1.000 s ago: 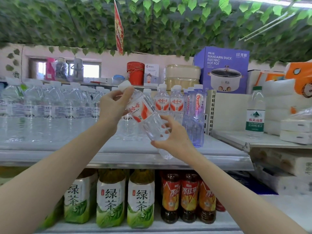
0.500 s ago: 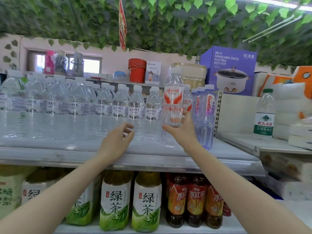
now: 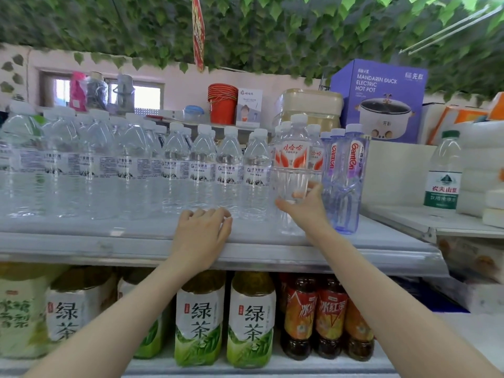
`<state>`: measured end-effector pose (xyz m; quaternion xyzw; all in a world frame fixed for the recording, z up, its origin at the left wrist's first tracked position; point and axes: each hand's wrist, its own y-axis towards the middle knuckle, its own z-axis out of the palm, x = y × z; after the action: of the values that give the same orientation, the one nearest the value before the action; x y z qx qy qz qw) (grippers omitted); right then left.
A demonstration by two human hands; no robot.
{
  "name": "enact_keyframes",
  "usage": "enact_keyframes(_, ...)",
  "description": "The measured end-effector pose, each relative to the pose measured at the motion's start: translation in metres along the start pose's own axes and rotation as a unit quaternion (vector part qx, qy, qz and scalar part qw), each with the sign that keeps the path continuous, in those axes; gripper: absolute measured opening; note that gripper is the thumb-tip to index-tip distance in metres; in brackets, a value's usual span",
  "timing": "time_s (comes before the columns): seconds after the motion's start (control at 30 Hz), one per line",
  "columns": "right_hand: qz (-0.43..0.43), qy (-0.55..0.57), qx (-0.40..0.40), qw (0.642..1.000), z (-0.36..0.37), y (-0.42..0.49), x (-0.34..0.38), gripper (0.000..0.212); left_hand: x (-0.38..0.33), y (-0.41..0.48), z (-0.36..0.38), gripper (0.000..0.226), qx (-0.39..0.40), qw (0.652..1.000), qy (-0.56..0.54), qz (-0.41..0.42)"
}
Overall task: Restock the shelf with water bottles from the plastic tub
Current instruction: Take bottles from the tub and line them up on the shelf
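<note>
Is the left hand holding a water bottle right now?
No, the left hand rests on the shelf with nothing in it, while only the right hand grips a red-labelled bottle.

The right hand [image 3: 305,211] grips the red-labelled bottle [image 3: 293,156] low down, upright on the shelf [image 3: 109,241]; the left hand [image 3: 201,233] rests on the shelf, fingers relaxed.

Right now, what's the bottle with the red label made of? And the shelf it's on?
The red-label bottle looks like thin clear plastic with a glossy finish: you can see right through it, and its sides have moulded ribs. The shelf looks like metal, probably painted or coated pale grey and fairly dull, with a thin bent front lip. The picture is too soft to be sure.
</note>
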<state>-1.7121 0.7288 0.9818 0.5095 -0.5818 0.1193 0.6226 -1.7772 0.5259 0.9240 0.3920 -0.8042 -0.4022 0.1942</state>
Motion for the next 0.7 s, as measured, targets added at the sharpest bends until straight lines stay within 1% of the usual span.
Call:
enact_keyframes(0.17, 0.001, -0.003, -0.007, 1.000, 0.0015, -0.0014, -0.0022, 0.076, -0.0008, -0.0009, 0.0017, 0.053, 0.007, 1.000, 0.028, 0.007)
enact_keyframes(0.33, 0.011, 0.003, -0.051, 0.999, 0.0025, -0.0005, -0.0060, 0.080, -0.0009, -0.0031, 0.0026, 0.052, -0.004, 0.999, 0.039, 0.013)
enact_keyframes(0.53, -0.006, -0.005, -0.050, 0.999, 0.0012, -0.0038, -0.0033, 0.081, -0.0018, -0.0014, 0.0018, 0.049, -0.030, 0.999, 0.022, 0.016)
enact_keyframes(0.7, 0.000, -0.018, -0.055, 0.998, 0.0014, -0.0032, -0.0034, 0.079, -0.0023, -0.0017, 0.0019, 0.049, -0.030, 0.999, 0.021, 0.016)
